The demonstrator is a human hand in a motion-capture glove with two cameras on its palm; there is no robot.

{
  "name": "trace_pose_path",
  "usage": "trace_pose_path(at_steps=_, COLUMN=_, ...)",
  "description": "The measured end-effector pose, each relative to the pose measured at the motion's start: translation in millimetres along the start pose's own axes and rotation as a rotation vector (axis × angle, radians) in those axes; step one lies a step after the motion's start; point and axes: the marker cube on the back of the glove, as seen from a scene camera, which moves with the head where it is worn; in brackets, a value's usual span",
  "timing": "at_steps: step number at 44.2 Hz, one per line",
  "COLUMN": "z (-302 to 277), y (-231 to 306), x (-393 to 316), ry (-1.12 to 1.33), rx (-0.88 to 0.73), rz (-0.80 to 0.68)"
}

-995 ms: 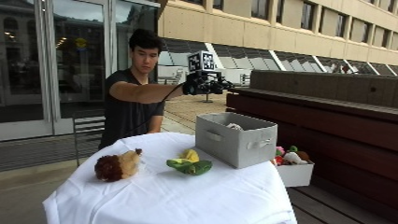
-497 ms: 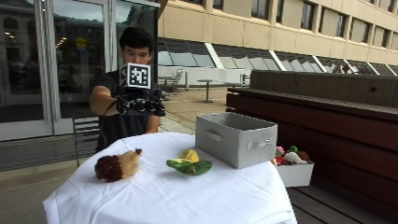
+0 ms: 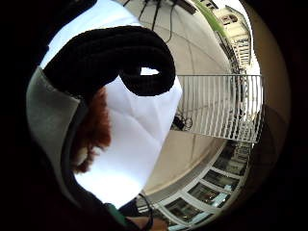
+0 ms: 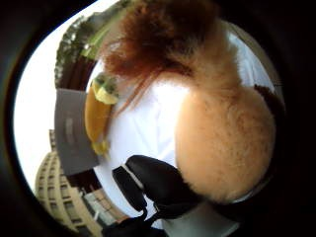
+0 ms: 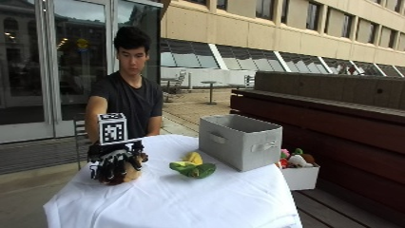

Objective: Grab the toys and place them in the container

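From across the table we see the person's gloved right hand [image 5: 114, 164] lowered onto the brown furry toy [image 5: 124, 175], which lies on the white tablecloth [image 5: 190, 199] near the table's edge on the person's right side. The forearm comes down from the shoulder, and the gloved fingers drape over the top and front of the toy, spread and curled around it. In the thumb-side palm view the toy's tan plush body [image 4: 224, 143] and reddish-brown hair fill much of the frame, with black glove fingers [image 4: 158, 182] wrapping beneath it, so we read the hand as grasping the toy, which rests on the cloth. The little-finger-side view shows a curled black finger [image 3: 120, 57] above the cloth, with a patch of reddish fur [image 3: 94, 130] beside it. A green and yellow toy [image 5: 193, 167] lies near the middle of the table, between the hand and the grey fabric container [image 5: 239, 140], which stands upright towards the far side.
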Motion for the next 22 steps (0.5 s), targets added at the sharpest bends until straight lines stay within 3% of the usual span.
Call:
trace_pose_path(at_steps=11, z=27.0, y=13.2, x=-4.6, ry=0.006, rx=-0.043, rz=0.057)
trace_pose_path(at_steps=22, z=18.5, y=12.9, x=-7.8, ry=0.081, rx=0.159, rz=0.087)
